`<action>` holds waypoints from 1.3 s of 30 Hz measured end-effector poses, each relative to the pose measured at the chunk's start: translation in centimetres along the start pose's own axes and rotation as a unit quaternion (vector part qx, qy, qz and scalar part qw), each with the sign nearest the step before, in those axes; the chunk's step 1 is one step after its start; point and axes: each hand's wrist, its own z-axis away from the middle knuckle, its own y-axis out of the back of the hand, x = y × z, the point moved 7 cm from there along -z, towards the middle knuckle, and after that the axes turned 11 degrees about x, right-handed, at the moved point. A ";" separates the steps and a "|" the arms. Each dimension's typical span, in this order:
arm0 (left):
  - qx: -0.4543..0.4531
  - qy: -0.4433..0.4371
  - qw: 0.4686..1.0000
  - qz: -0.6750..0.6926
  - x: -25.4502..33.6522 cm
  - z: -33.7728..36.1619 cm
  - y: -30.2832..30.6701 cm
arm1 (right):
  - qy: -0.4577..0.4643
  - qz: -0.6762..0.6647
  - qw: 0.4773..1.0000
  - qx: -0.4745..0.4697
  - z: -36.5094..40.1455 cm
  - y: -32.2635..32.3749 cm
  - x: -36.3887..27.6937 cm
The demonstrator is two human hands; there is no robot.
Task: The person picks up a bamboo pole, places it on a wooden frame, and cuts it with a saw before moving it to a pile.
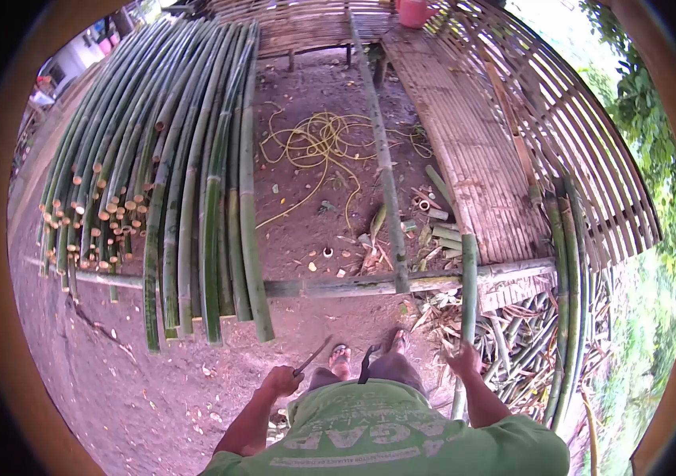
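Note:
My left hand is closed around the handle of a long knife, whose dark blade points up and to the right over the ground. On the right side, my right hand grips a green bamboo pole, which runs past the hand toward my body. That pole lies across a horizontal bamboo rail. A large stack of green bamboo poles rests on the same rail to the left, cut ends facing me.
A yellow hose lies coiled on the dirt. The slatted bamboo bench runs along the right, with several upright-looking poles nearby. Bamboo scraps cover the ground at lower right. A red container stands at the back.

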 end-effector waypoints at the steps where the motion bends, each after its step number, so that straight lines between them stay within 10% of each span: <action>1: 0.001 -0.010 1.000 -0.028 0.7 -0.8 0.1 | -0.005 0.007 0.998 0.055 -0.9 -1.2 4.9; 5: -0.008 -0.001 0.998 -0.062 3.3 -3.0 0.4 | -0.068 0.006 0.994 -0.089 -1.5 -11.0 15.5; 7: -0.020 0.021 0.997 -0.067 5.1 -3.4 0.3 | -0.076 -0.128 0.988 0.035 -3.8 -17.5 19.7; 15: -0.033 0.045 0.997 -0.058 11.5 -1.8 0.2 | -0.022 -0.013 0.990 -0.136 -7.1 -7.1 10.9; 20: 0.020 0.067 0.997 -0.022 14.3 1.3 2.0 | 0.142 -0.047 0.988 0.034 -19.7 6.4 -9.0; 22: -0.017 0.087 0.994 -0.068 14.2 1.6 2.3 | 0.142 -0.220 0.940 0.219 -23.3 16.1 -17.2; 24: 0.000 0.112 0.993 -0.047 17.1 3.8 6.1 | 0.329 -0.436 0.729 0.412 -25.0 24.9 -21.6; 27: 0.040 0.122 0.991 -0.028 18.8 6.6 9.8 | 0.355 -0.680 0.598 0.233 -23.8 27.3 -23.1; 31: 0.057 0.207 0.977 0.012 17.6 9.3 10.9 | 0.397 -0.412 0.736 0.362 -17.5 18.8 -13.9; 33: 0.065 0.233 0.970 0.018 16.3 9.8 10.2 | 0.236 -0.299 0.898 0.219 -14.4 11.6 -6.6; 34: 0.053 0.244 0.968 0.014 15.6 9.7 9.8 | 0.297 -0.324 0.862 0.251 -11.5 9.5 -3.4; 36: 0.030 0.243 0.970 -0.006 13.8 9.7 8.0 | 0.175 -0.166 0.965 0.104 -8.6 0.5 4.4; 39: -0.011 0.196 0.979 -0.055 12.0 8.1 6.7 | 0.003 -0.149 0.976 -0.157 -6.0 -13.6 13.6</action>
